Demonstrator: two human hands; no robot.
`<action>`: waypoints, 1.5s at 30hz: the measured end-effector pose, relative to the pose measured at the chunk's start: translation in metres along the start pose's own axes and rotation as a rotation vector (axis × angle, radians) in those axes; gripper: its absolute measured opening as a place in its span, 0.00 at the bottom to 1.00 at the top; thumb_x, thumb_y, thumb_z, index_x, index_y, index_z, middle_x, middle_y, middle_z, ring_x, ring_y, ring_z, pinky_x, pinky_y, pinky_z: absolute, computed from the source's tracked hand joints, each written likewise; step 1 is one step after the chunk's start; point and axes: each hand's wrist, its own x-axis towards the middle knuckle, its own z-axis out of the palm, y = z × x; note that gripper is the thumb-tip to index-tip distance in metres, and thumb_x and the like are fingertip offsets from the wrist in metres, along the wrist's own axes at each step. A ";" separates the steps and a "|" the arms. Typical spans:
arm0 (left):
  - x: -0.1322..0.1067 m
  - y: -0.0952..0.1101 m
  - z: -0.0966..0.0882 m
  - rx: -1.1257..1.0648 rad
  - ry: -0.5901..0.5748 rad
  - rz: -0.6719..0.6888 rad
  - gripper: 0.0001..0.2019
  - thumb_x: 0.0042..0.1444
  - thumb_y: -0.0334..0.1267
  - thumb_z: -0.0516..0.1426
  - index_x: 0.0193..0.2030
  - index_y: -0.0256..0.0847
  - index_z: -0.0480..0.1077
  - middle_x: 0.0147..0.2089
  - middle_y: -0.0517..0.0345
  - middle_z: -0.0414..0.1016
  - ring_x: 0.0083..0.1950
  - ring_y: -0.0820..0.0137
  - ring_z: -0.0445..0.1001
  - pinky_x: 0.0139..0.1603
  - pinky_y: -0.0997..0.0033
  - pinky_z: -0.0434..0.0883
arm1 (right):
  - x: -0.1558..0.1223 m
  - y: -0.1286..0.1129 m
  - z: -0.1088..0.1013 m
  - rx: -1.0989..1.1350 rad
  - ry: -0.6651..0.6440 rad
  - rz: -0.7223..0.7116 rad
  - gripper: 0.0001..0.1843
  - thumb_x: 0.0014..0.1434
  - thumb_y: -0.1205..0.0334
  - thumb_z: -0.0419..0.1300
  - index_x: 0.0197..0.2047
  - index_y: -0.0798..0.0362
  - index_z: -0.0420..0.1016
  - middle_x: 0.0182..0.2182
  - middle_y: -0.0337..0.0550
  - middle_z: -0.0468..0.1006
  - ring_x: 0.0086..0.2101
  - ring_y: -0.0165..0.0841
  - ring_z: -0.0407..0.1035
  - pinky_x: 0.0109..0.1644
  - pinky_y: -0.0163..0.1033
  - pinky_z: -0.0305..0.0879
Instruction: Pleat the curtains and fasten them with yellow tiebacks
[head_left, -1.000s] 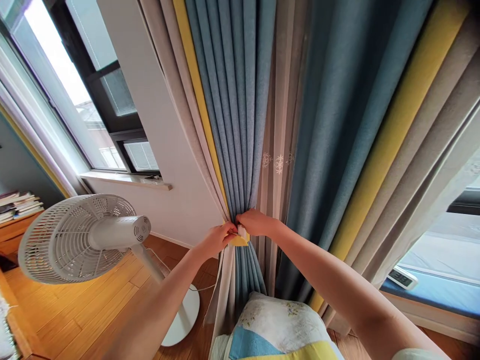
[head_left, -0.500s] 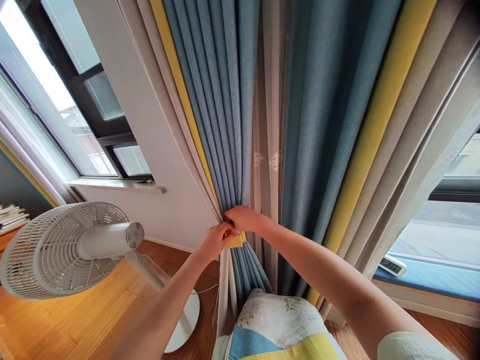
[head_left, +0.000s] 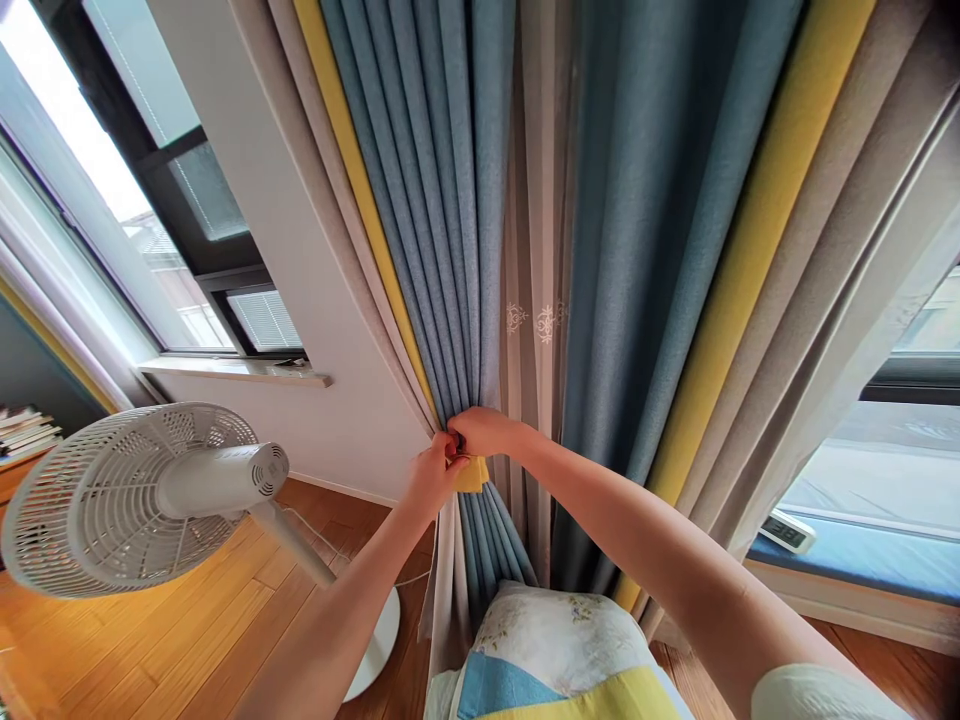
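A gathered curtain of blue, yellow and beige panels hangs in tight folds and narrows to a bunch at my hands. My left hand and my right hand meet around this bunch, both pinching a yellow fabric tieback. Most of the tieback is hidden by my fingers, with only a small yellow end showing below them. Beside the bunch hangs a sheer beige curtain with white embroidery.
A white standing fan is to the left of my left arm, above a wooden floor. A patterned cushion sits below my hands. A digital display lies on a blue window seat at right.
My hands have come closer together on the curtain bunch, and less of the yellow tieback shows. The view has shifted slightly, with the fan lower and further left than a second ago.
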 end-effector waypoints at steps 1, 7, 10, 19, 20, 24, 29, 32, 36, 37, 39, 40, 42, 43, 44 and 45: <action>-0.001 0.000 0.000 -0.008 0.009 -0.004 0.08 0.49 0.38 0.54 0.35 0.42 0.59 0.33 0.60 0.72 0.29 0.71 0.69 0.28 0.73 0.59 | 0.000 0.001 0.000 0.009 -0.003 0.007 0.10 0.48 0.63 0.54 0.35 0.53 0.73 0.32 0.42 0.76 0.33 0.32 0.67 0.27 0.32 0.52; 0.000 -0.002 0.003 -0.058 0.024 -0.020 0.09 0.50 0.35 0.54 0.38 0.43 0.59 0.34 0.60 0.73 0.30 0.70 0.70 0.30 0.71 0.61 | 0.002 0.004 0.001 0.064 -0.045 0.004 0.11 0.51 0.61 0.52 0.37 0.53 0.71 0.32 0.42 0.75 0.30 0.32 0.67 0.26 0.32 0.51; 0.002 -0.004 0.004 -0.119 0.052 -0.018 0.08 0.50 0.34 0.53 0.38 0.43 0.60 0.33 0.60 0.73 0.31 0.70 0.70 0.31 0.71 0.61 | -0.001 0.000 0.005 0.055 -0.045 -0.003 0.14 0.50 0.58 0.54 0.41 0.53 0.69 0.33 0.44 0.75 0.30 0.33 0.68 0.26 0.33 0.53; -0.049 -0.026 0.064 -0.745 0.282 -0.315 0.13 0.48 0.47 0.55 0.27 0.40 0.60 0.24 0.62 0.65 0.27 0.74 0.65 0.31 0.73 0.62 | -0.007 0.000 0.025 -0.035 0.059 0.066 0.17 0.49 0.67 0.49 0.40 0.52 0.73 0.36 0.45 0.77 0.37 0.36 0.69 0.34 0.35 0.57; -0.055 -0.027 0.076 -0.911 0.190 -0.392 0.14 0.46 0.48 0.56 0.27 0.40 0.62 0.25 0.62 0.66 0.27 0.74 0.66 0.31 0.73 0.62 | -0.007 0.002 0.025 -0.030 0.061 0.071 0.17 0.49 0.68 0.49 0.40 0.51 0.74 0.36 0.44 0.77 0.37 0.36 0.69 0.34 0.35 0.57; -0.058 -0.018 0.107 -1.501 0.055 -0.621 0.18 0.43 0.49 0.60 0.38 0.42 0.67 0.43 0.57 0.71 0.41 0.73 0.70 0.38 0.74 0.63 | -0.006 0.004 0.023 0.020 0.060 0.098 0.18 0.49 0.66 0.49 0.41 0.49 0.74 0.36 0.41 0.77 0.37 0.35 0.69 0.35 0.34 0.58; -0.039 -0.003 0.110 -1.852 0.183 -0.618 0.15 0.44 0.48 0.60 0.39 0.46 0.69 0.42 0.60 0.71 0.38 0.75 0.70 0.37 0.75 0.64 | -0.005 0.003 0.022 0.039 0.030 0.111 0.17 0.50 0.65 0.49 0.41 0.48 0.73 0.36 0.41 0.77 0.37 0.35 0.69 0.33 0.34 0.57; -0.033 0.003 0.108 -1.878 0.189 -0.528 0.13 0.44 0.43 0.61 0.38 0.44 0.69 0.38 0.62 0.72 0.36 0.78 0.69 0.39 0.77 0.64 | -0.006 0.001 0.023 0.018 0.023 0.100 0.17 0.51 0.65 0.48 0.41 0.49 0.73 0.37 0.41 0.77 0.37 0.35 0.69 0.35 0.35 0.57; -0.029 0.007 0.108 -1.793 0.286 -0.460 0.14 0.43 0.42 0.61 0.37 0.42 0.70 0.37 0.60 0.72 0.37 0.78 0.69 0.40 0.78 0.63 | -0.007 -0.002 0.026 -0.036 0.049 0.100 0.15 0.52 0.64 0.49 0.40 0.50 0.72 0.35 0.42 0.77 0.36 0.36 0.69 0.39 0.37 0.57; -0.027 0.008 0.109 -1.767 0.324 -0.439 0.15 0.42 0.43 0.61 0.37 0.42 0.70 0.37 0.59 0.72 0.37 0.77 0.69 0.39 0.78 0.63 | -0.007 -0.002 0.028 -0.052 0.052 0.103 0.14 0.52 0.64 0.50 0.39 0.50 0.73 0.34 0.42 0.77 0.36 0.36 0.69 0.39 0.38 0.57; -0.023 0.008 0.111 -1.712 0.389 -0.402 0.17 0.40 0.44 0.62 0.37 0.41 0.69 0.38 0.58 0.72 0.37 0.76 0.69 0.38 0.77 0.63 | -0.005 -0.003 0.030 -0.068 0.054 0.118 0.13 0.52 0.63 0.51 0.38 0.50 0.73 0.33 0.43 0.77 0.37 0.36 0.69 0.40 0.38 0.56; -0.022 0.007 0.113 -1.679 0.409 -0.400 0.18 0.40 0.45 0.62 0.37 0.40 0.69 0.38 0.57 0.72 0.35 0.75 0.68 0.36 0.77 0.63 | -0.005 -0.002 0.032 -0.071 0.057 0.127 0.12 0.52 0.62 0.51 0.38 0.50 0.73 0.33 0.43 0.77 0.37 0.36 0.69 0.41 0.38 0.56; -0.023 0.003 0.119 -1.591 0.416 -0.434 0.19 0.40 0.48 0.61 0.36 0.38 0.68 0.36 0.56 0.72 0.32 0.75 0.67 0.32 0.76 0.62 | -0.003 -0.002 0.035 -0.084 0.068 0.138 0.12 0.53 0.61 0.51 0.38 0.50 0.74 0.33 0.43 0.77 0.37 0.36 0.69 0.42 0.38 0.55; -0.026 0.000 0.122 -1.533 0.399 -0.462 0.19 0.41 0.50 0.59 0.35 0.37 0.68 0.34 0.56 0.71 0.30 0.75 0.67 0.31 0.75 0.62 | -0.003 -0.002 0.037 -0.095 0.075 0.138 0.12 0.53 0.61 0.51 0.37 0.50 0.74 0.32 0.43 0.77 0.37 0.35 0.69 0.42 0.39 0.54; -0.031 -0.003 0.126 -1.461 0.378 -0.492 0.20 0.43 0.53 0.57 0.33 0.37 0.68 0.32 0.55 0.71 0.29 0.74 0.66 0.31 0.74 0.62 | -0.002 -0.002 0.038 -0.105 0.083 0.134 0.12 0.54 0.61 0.50 0.37 0.50 0.74 0.32 0.43 0.77 0.36 0.35 0.69 0.43 0.39 0.54; -0.038 -0.008 0.129 -1.368 0.371 -0.517 0.20 0.44 0.54 0.55 0.32 0.36 0.67 0.31 0.54 0.70 0.29 0.73 0.67 0.31 0.72 0.63 | -0.003 -0.002 0.039 -0.107 0.093 0.127 0.13 0.55 0.62 0.49 0.38 0.50 0.74 0.32 0.43 0.77 0.36 0.35 0.69 0.43 0.39 0.54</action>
